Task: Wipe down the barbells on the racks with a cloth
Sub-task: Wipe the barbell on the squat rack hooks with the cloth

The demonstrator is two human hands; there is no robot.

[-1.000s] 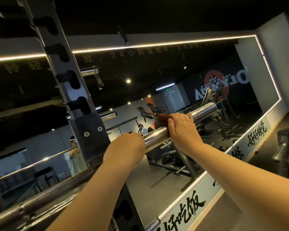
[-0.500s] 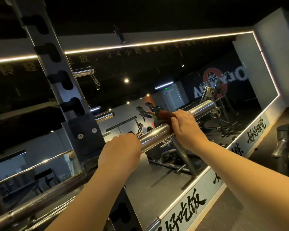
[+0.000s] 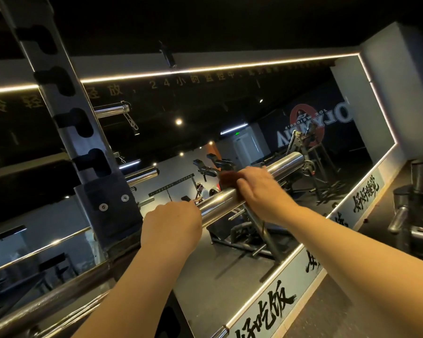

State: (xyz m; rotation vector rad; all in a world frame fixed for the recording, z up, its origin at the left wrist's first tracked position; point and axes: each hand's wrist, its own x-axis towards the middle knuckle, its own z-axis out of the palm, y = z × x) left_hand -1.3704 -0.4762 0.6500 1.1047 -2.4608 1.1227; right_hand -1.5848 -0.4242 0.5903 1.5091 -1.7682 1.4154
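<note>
A chrome barbell (image 3: 220, 203) lies across the black rack upright (image 3: 83, 152), its thick sleeve pointing up and to the right. My left hand (image 3: 174, 225) grips the sleeve close to the rack. My right hand (image 3: 261, 191) is wrapped over the sleeve farther out and presses a dark reddish cloth (image 3: 230, 178) against the metal. Most of the cloth is hidden under my fingers. The sleeve's free end (image 3: 293, 161) shines bare beyond my right hand.
A big wall mirror (image 3: 303, 118) edged with a light strip is right behind the bar and reflects gym machines. Other bar ends (image 3: 112, 111) stick out of the rack higher up. A weight machine (image 3: 415, 211) stands at the right.
My right hand with the cloth has slid a little way along the sleeve. My left hand keeps its hold near the rack. The view shifted slightly.
</note>
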